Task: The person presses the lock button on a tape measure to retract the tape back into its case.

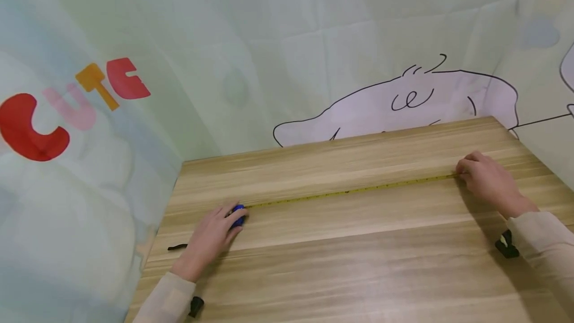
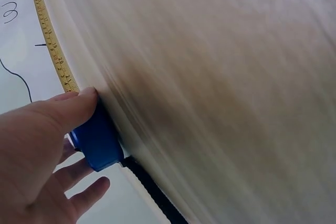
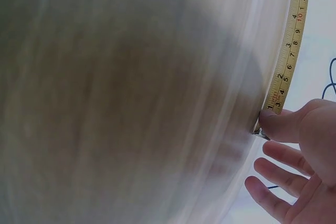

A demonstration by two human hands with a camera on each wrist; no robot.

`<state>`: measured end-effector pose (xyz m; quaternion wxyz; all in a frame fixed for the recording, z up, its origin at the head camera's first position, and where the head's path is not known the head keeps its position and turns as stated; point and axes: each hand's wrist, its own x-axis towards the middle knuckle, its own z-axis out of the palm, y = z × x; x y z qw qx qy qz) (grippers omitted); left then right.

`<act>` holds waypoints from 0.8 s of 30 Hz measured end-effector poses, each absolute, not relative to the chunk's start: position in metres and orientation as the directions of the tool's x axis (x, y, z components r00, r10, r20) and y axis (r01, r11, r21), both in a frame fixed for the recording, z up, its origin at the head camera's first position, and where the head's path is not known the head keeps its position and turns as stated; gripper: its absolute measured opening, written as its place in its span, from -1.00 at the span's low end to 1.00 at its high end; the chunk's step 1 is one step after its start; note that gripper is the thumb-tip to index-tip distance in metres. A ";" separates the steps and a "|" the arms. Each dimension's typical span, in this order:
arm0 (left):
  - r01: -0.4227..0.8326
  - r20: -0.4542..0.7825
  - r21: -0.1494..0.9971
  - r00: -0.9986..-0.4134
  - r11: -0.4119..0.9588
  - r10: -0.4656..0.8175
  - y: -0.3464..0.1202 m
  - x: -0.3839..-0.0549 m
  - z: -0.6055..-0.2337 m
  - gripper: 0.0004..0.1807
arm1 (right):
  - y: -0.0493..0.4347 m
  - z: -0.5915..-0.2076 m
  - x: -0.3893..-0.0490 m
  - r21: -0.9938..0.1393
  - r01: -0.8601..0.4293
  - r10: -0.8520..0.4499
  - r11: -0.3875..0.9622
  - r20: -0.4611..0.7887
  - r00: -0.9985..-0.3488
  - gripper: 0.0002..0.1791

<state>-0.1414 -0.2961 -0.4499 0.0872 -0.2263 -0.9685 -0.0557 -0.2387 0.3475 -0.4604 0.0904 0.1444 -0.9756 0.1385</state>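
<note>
A blue tape measure (image 1: 239,215) lies at the left part of the wooden table, its yellow blade (image 1: 347,192) drawn out to the right across the wood. My left hand (image 1: 214,233) grips the blue case, thumb on its top edge by the mouth in the left wrist view, where the case (image 2: 100,137) shows its black strap (image 2: 152,187). At the far right my right hand (image 1: 491,183) pinches the blade's end between thumb and finger. In the right wrist view the metal end hook (image 3: 261,132) sits just below that thumb, and the other fingers are spread.
The wood-grain table (image 1: 358,273) spans the lower view, its back edge meeting a hanging printed cloth (image 1: 251,64) with cartoon drawings and coloured letters. Small black devices are at both wrists, one under the right sleeve (image 1: 544,238), one by the left sleeve (image 1: 168,295).
</note>
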 end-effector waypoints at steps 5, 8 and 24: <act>0.442 0.196 0.059 -0.884 0.895 0.424 -0.297 -0.138 -0.450 -0.55 | 0.347 -0.460 -0.238 -0.240 -0.310 -0.259 0.920 0.222 -0.940 -0.90; 0.431 0.191 0.063 -0.890 0.900 0.413 -0.298 -0.136 -0.449 -0.56 | 0.345 -0.458 -0.238 -0.237 -0.309 -0.259 0.921 0.219 -0.941 -0.89; 0.558 0.156 0.090 -0.826 0.825 0.542 -0.309 -0.135 -0.431 -0.55 | 0.361 -0.449 -0.230 -0.197 -0.347 -0.276 0.917 0.315 -0.908 -0.84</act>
